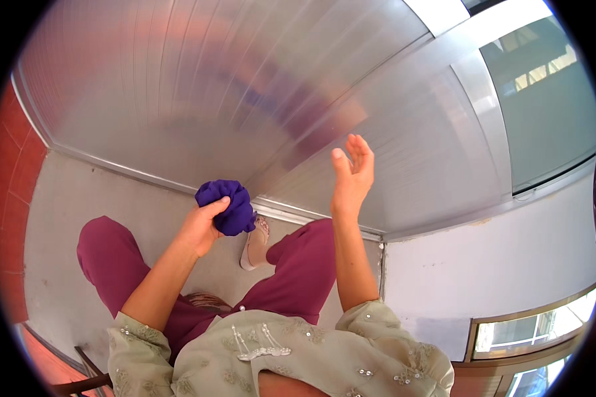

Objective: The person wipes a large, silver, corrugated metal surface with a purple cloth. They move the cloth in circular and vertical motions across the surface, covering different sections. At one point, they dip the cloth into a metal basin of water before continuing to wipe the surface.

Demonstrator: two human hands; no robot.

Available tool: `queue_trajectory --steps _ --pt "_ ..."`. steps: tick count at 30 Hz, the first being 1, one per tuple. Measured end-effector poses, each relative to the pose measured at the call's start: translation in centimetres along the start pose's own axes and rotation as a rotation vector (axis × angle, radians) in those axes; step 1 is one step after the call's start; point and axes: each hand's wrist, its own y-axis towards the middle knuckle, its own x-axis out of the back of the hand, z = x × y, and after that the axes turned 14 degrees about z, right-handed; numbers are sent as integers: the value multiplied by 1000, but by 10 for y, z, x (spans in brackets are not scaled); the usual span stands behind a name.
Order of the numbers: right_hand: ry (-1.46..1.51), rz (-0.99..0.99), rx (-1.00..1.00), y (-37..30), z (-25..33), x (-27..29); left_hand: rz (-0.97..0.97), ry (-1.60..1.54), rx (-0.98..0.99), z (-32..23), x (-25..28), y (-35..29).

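Note:
Bunched up in my left hand point(202, 227) is a crumpled purple cloth point(226, 206), with my thumb pressed over its front. The fingers behind the cloth are hidden. My right hand point(354, 173) is raised with nothing in it, its thumb apart from the other fingers. It is in front of a grey metal panel door point(179, 126) with vertical grooves, which dimly reflects purple and maroon. Whether the right hand touches the door I cannot tell; it looks apart from it.
A metal frame point(487, 92) with a glass pane point(543, 99) adjoins the door on the right, above a white wall point(490, 264). Red tiles point(10, 172) line the left. My maroon-clad knees flank the grey floor point(66, 192); a sandalled foot point(257, 241) stands by the door sill.

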Motion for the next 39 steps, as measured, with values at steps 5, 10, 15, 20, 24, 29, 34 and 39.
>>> queue_trajectory --steps 5,10,15,20,24,29,34,39 --pt "210 -79 -125 27 -7 -16 -37 59 -17 -8 -7 6" --pt "350 -125 -121 29 -20 -30 -58 86 -6 -9 -4 2" --pt "413 -160 -153 32 -13 -31 -58 169 -18 -9 -3 -1" --pt "439 -178 -178 35 -13 -30 -52 186 -40 -10 1 -1" --pt "446 -183 -182 34 -8 -32 -57 212 -40 -8 4 -4" --pt "395 -149 -166 34 -9 -29 -73 234 -38 -6 5 -5" --pt "395 -160 -168 35 -9 -30 -77 235 -32 -4 6 -2" --pt "412 -146 -156 35 -11 -29 -53 219 -38 -2 9 -1"
